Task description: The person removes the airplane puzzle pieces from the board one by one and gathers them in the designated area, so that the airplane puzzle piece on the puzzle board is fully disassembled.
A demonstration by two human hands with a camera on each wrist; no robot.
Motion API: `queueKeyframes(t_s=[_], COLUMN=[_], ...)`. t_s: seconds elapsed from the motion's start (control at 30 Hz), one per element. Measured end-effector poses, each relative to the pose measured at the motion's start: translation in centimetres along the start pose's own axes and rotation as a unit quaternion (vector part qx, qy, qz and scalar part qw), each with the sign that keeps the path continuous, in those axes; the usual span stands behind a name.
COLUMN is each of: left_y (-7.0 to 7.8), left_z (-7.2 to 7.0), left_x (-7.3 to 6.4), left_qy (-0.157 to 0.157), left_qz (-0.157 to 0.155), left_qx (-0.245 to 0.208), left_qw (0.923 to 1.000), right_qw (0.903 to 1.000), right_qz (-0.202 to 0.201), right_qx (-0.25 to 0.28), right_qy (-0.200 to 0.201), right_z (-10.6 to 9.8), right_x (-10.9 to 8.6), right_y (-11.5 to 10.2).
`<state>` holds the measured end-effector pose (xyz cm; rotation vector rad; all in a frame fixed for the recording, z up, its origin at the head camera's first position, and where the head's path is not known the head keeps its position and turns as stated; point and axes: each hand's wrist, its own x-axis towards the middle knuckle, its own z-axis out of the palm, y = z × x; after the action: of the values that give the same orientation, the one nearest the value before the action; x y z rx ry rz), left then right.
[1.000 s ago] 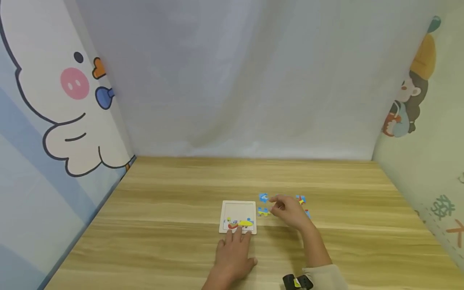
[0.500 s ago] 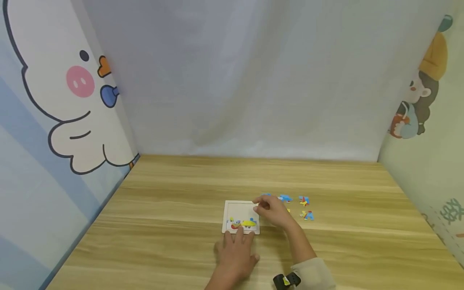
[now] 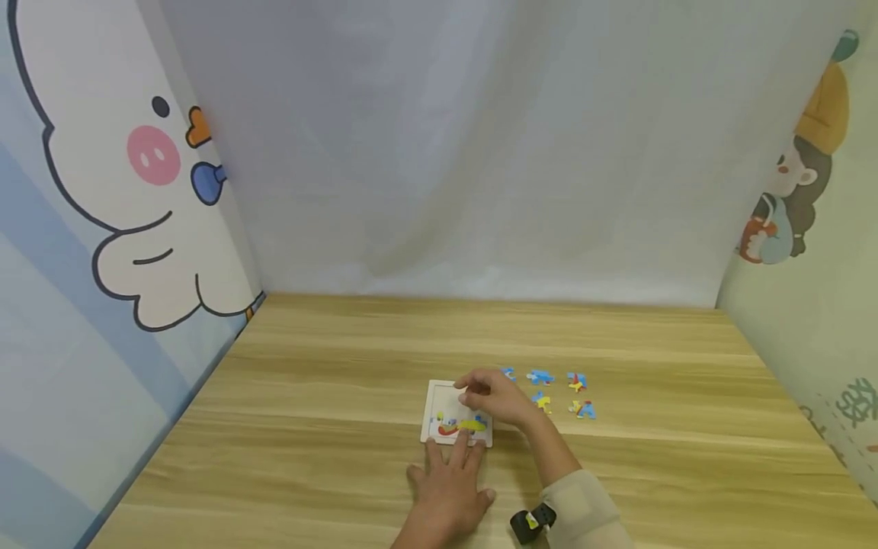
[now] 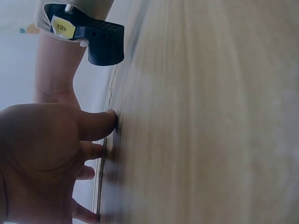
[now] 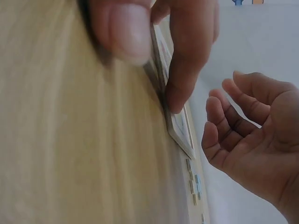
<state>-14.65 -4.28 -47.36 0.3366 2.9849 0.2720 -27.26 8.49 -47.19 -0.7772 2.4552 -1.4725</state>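
A small square jigsaw tray (image 3: 428, 415) with a pale raised rim lies on the wooden table. Along its near side sit colourful fitted puzzle pieces (image 3: 473, 425); the upper part shows bare board. My left hand (image 3: 449, 488) rests with spread, straight fingers on the tray's near edge; its fingertips touch the tray in the right wrist view. Above the tray's upper right hovers my right hand (image 3: 504, 398), thumb and index finger bent and apart, no piece visible between them. In the right wrist view this right hand (image 5: 254, 123) has loosely bent fingers, apart from the tray.
Several loose blue, yellow and red puzzle pieces (image 3: 540, 377) lie right of the tray, one partly behind the right hand. A black wrist camera (image 3: 528, 524) sits on the right sleeve. A grey-white curtain (image 3: 480, 152) stands behind the table (image 3: 309, 396), with cartoon-printed walls on both sides.
My right hand has moved left from the loose pieces to over the tray. The left hand stays on the tray's near edge. The head view has shifted slightly.
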Motion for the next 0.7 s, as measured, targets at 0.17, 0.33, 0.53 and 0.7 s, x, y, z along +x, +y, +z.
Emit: queueKeyframes(t_s=[0.17, 0.33, 0.53, 0.7], left_y=[0.0, -0.1, 0.0, 0.0], left_z=[-0.1, -0.2, -0.3, -0.4], left_x=[0.0, 0.1, 0.2, 0.3], left_qy=[-0.004, -0.001, -0.016, -0.031], left_qz=[0.004, 0.007, 0.002, 0.000], left_qx=[-0.006, -0.006, -0.014, -0.020], left_qw=[1.0000, 1.0000, 0.9998, 0.9993], right_qw=[0.9989, 0.9970, 0.9940, 0.9909], right_qz=[0.012, 0.028, 0.045, 0.049], right_qx=[0.016, 0.017, 0.013, -0.006], right_qy=[-0.043, -0.070, -0.099, -0.125], right_z=[0.3, 0.6, 0.7, 0.9], right_x=[-0.1, 0.5, 1.6, 1.9], right_y=[-1.4, -0.9, 0.8, 0.4])
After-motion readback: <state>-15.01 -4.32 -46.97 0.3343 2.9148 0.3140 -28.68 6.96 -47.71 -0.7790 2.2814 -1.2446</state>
